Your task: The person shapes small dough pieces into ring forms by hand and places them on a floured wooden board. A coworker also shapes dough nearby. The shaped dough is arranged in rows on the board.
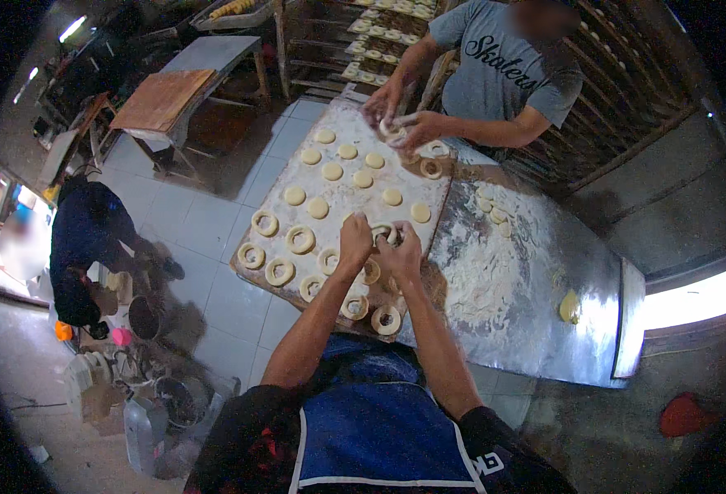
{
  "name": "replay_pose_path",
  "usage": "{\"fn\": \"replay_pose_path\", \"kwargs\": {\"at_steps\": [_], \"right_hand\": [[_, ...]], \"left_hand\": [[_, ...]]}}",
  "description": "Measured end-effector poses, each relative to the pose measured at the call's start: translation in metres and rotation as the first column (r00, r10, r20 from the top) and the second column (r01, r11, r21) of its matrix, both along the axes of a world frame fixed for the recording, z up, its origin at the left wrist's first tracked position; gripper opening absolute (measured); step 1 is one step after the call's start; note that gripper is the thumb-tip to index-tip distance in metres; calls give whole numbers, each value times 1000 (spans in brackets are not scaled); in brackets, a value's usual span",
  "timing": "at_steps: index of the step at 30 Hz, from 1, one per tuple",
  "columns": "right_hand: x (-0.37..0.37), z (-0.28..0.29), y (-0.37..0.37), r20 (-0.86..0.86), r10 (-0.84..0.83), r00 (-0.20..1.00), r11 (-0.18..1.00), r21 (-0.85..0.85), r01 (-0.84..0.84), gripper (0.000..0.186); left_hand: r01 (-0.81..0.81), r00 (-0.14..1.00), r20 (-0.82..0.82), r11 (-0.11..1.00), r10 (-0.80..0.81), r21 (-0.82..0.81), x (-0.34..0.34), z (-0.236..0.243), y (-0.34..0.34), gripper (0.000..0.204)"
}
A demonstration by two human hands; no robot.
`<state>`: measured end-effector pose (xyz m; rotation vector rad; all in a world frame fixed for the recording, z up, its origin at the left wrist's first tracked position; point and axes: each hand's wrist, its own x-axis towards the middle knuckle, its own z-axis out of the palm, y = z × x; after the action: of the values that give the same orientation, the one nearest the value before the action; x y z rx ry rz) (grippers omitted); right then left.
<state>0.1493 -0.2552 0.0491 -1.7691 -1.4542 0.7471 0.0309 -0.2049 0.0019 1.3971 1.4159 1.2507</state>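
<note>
A pale dough ring (pixel 385 231) is held between my two hands above the near part of a floured board (pixel 348 276). My left hand (pixel 355 240) is closed on the ring's left side, and my right hand (pixel 402 249) curls round its right side. Just left of my hands lies a dough ring (pixel 300 251), among several others along the near end. Beyond my hands, flat dough discs (pixel 392 197) are spread over the board. Some rings under my wrists are partly hidden.
Opposite me, a person in a grey shirt (pixel 494 90) handles another dough ring (pixel 392 132). Loose flour (pixel 482 280) covers part of the metal table (pixel 536 329) at right. A person in dark clothes (pixel 91 239) bends beside buckets at left. Tray racks (pixel 317 53) stand behind.
</note>
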Motion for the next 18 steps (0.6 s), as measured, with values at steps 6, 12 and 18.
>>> {"fn": "replay_pose_path", "kwargs": {"at_steps": [6,12,18], "right_hand": [[9,-7,-19,609,211,765,970,-226,-88,65],[-3,-24,-28,605,207,769,978,-129,-163,51],[-29,-8,5,605,321,729,917,-8,-398,52]], "left_hand": [[-86,752,-651,995,98,49,-28,8,-4,29],[-40,624,-745,962,235,269,-3,-4,-6,33],[-189,691,-667,961,278,204,-36,-28,29,39]]}}
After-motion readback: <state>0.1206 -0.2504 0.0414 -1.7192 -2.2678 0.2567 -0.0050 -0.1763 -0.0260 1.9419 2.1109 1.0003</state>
